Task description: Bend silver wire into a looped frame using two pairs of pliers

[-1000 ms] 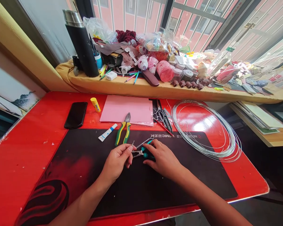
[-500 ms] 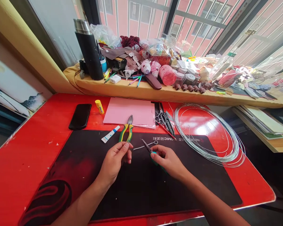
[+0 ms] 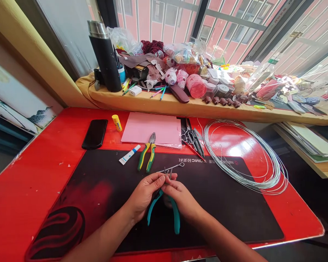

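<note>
Over the black desk mat (image 3: 224, 211), my two hands meet at the fingertips. My right hand (image 3: 183, 199) grips teal-handled needle-nose pliers (image 3: 176, 216) near the pivot. Their handles spread toward me and the thin parted jaws point up and away. My left hand (image 3: 147, 193) is closed in a pinch beside the jaws; what sits between its fingertips is too small to make out. Just beyond the fingers lies a piece of twisted wire with a looped end (image 3: 181, 165). Green-and-yellow pliers (image 3: 151, 154) rest on the mat farther away, handles toward me.
A large wire coil (image 3: 278, 171) lies at the right. Behind the mat are a phone (image 3: 94, 134), a glue stick (image 3: 116, 123), a small tube (image 3: 129, 154), pink sheets (image 3: 153, 125), scissors (image 3: 186, 136) and a utility knife (image 3: 198, 145). Craft supplies crowd the sill with a black flask (image 3: 105, 62).
My right hand has moved left with the teal pliers, and its grip has shifted toward the pivot, baring the handles. My left hand has moved right and slightly nearer me to meet it.
</note>
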{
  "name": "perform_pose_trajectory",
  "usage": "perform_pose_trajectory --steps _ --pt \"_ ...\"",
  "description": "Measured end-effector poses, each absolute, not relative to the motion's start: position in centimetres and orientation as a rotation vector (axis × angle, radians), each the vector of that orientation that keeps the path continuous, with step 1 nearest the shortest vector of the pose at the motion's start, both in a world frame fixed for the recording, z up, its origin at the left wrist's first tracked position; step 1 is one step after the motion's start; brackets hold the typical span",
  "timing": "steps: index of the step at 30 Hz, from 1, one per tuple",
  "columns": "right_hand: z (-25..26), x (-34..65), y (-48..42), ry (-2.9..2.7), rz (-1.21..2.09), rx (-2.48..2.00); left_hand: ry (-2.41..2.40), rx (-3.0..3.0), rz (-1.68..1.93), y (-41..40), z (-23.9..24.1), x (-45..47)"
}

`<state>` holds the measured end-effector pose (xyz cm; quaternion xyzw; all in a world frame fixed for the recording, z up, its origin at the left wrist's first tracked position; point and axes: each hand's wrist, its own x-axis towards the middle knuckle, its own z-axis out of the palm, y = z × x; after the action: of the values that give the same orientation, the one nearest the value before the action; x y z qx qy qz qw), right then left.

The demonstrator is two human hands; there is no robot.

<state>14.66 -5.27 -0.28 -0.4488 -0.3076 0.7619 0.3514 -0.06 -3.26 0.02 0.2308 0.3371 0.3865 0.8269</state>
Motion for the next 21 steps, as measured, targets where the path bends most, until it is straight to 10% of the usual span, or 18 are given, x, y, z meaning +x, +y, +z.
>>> perform_pose_trajectory --steps 21 --pt "-0.1 13.4 -6.9 -0.757 2.151 -0.716 0.885 0.408 1.154 -3.2 1.2 -0.9"
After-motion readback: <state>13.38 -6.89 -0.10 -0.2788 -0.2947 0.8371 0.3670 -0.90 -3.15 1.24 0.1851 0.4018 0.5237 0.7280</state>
